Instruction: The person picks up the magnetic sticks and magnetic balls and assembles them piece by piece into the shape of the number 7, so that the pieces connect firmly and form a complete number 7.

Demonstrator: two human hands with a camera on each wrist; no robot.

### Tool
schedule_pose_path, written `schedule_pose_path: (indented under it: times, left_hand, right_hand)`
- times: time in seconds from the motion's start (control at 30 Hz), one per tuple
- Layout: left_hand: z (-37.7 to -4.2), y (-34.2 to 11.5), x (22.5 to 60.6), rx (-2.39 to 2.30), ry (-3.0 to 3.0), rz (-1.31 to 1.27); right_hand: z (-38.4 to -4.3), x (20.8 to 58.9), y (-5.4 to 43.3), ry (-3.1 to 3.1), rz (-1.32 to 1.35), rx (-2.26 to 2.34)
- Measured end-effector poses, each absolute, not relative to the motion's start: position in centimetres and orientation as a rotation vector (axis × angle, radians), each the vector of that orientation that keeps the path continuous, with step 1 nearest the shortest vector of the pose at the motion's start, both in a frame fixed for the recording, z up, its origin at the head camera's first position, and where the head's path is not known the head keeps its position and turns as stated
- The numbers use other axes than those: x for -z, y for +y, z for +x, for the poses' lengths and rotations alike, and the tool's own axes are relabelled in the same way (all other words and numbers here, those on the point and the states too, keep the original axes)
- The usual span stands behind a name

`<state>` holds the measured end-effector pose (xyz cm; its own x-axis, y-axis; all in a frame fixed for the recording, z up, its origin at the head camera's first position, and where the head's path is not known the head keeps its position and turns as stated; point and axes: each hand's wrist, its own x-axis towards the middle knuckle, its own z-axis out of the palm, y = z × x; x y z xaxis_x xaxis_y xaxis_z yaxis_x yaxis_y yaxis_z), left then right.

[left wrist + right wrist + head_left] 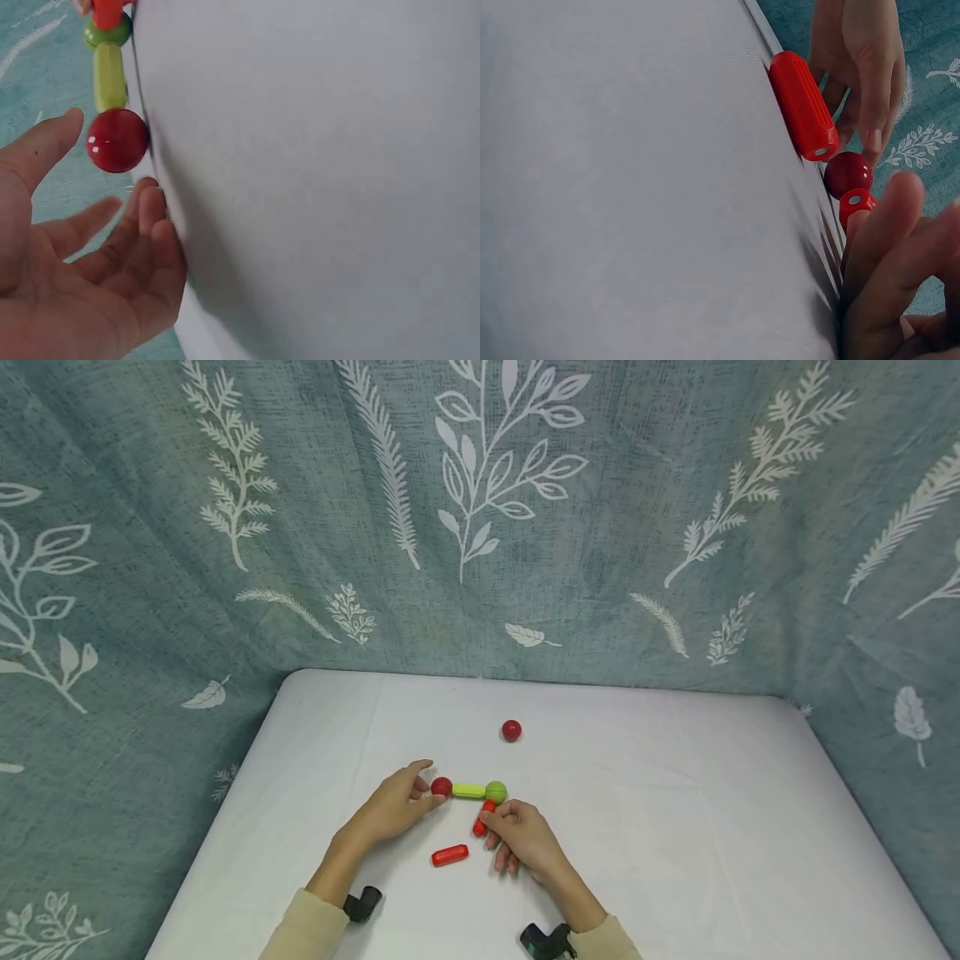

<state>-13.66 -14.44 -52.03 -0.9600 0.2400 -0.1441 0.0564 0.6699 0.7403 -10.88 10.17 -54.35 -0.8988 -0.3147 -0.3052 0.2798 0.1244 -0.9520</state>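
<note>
Where fingers (901,210) pinch, 1 red rod (479,827), part-hidden

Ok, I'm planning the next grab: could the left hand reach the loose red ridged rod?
Probably yes: the left hand looks unoccupied, and nothing visible lies between it and the loose red ridged rod.

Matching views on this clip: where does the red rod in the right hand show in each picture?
Head: held rod in the lower middle.
Left wrist: held rod at the top edge, left of centre, cut off.
Right wrist: held rod right of centre, partly hidden.
Shared landmark: the left hand, in all three.
</note>
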Motion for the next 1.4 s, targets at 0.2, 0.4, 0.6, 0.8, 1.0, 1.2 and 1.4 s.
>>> schedule_pose_path:
  times: [0.2,0.4,0.6,0.8,1.0,1.2,1.4]
  left_hand:
    - [-11.0,-14.6,51.0,-1.168,2.716,0.257]
    - [-8.6,-14.2,50.7,-1.251,2.661,0.346]
    - [-7.5,-13.3,51.5,-1.193,2.586,0.469]
    - [-6.9,-12.9,52.0,-1.094,2.617,0.538]
    - [-6.8,-12.7,52.0,-1.08,2.629,0.527]
    - [-6.9,-12.2,51.9,-1.041,2.658,0.522]
    - [-7.0,-11.9,51.8,-1.014,2.677,0.528]
  right_hand:
    - [-10.9,54.5,10.0,1.976,-0.03,1.82]
    - [-10.9,54.4,10.1,1.972,-0.035,1.826]
    - [-10.9,54.5,10.2,1.963,-0.038,1.832]
    - [-10.9,54.4,10.2,1.96,-0.04,1.831]
    - [-10.8,54.3,10.2,1.964,-0.038,1.829]
    - [-10.8,54.3,10.2,1.944,-0.026,1.832]
    - [-10.9,54.3,10.2,1.952,-0.031,1.829]
